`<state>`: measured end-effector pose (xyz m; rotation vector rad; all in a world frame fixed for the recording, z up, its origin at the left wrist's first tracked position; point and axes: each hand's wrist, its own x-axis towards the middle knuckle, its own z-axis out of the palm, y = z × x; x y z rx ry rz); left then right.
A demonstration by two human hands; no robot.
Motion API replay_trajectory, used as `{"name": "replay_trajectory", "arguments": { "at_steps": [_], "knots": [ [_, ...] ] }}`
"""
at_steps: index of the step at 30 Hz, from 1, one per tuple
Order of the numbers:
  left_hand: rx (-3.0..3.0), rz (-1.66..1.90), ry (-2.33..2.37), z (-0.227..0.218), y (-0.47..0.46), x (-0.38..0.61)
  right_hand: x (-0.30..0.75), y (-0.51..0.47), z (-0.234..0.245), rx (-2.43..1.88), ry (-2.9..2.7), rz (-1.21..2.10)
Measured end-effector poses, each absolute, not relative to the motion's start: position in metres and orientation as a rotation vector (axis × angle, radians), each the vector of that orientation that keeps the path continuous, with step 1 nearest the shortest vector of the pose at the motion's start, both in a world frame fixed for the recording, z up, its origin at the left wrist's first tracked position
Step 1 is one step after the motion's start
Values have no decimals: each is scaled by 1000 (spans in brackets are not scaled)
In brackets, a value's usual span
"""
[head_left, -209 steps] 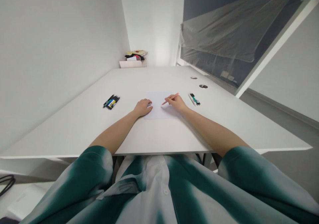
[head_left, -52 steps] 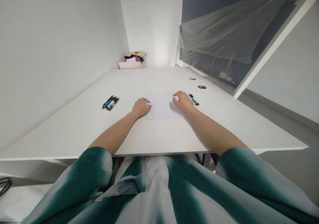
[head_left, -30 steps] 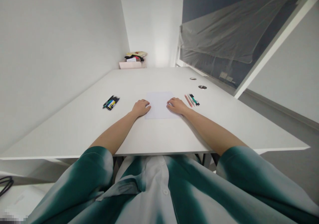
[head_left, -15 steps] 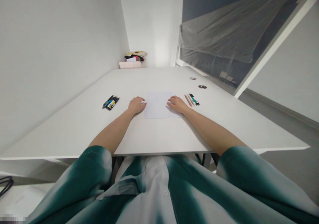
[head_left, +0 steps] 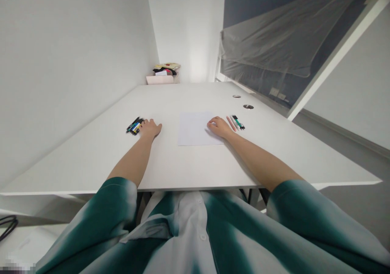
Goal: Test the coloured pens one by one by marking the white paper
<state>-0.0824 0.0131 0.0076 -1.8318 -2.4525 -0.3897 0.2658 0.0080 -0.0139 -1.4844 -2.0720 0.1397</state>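
Observation:
A sheet of white paper [head_left: 195, 133] lies flat on the white table, in front of my body. My right hand [head_left: 218, 127] rests on its right edge, fingers loosely bent, with nothing seen in them. On the left, a cluster of pens [head_left: 134, 126] in black, blue, green and yellow lies side by side. My left hand [head_left: 150, 128] is at the cluster's right side, fingers apart and thumb out; its fingertips overlap the nearest pens in the view, and whether they touch cannot be made out. Just beyond my right hand lie a green-and-black pen [head_left: 238, 122] and pinkish sticks [head_left: 231, 123].
The white table [head_left: 183, 168] runs to the back wall, where a pink box [head_left: 160, 79] holds fabric-like items. Two round metal fittings [head_left: 248, 107] are set near the right edge. A dark panel under plastic film [head_left: 268, 42] stands on the right.
My left hand has moved left, from the paper's left edge to the pen cluster, and its fingers have spread. My right hand's fingers have curled a little more and shifted slightly right.

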Motion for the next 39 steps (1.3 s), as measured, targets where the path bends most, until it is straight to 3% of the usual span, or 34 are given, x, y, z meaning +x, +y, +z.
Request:
{"name": "replay_trajectory", "arguments": {
  "at_steps": [28,35,39],
  "knots": [
    [-1913,-435,-2414,10,16,-91,267,4,-9,-1524,-2026,153],
    [-1960,-659,-2457,8,21,-84,266,3,-7,-1539,-2049,138],
    [-2016,-982,-2453,9,22,-77,265,1,-6,-1547,-2050,141]
  ]
}}
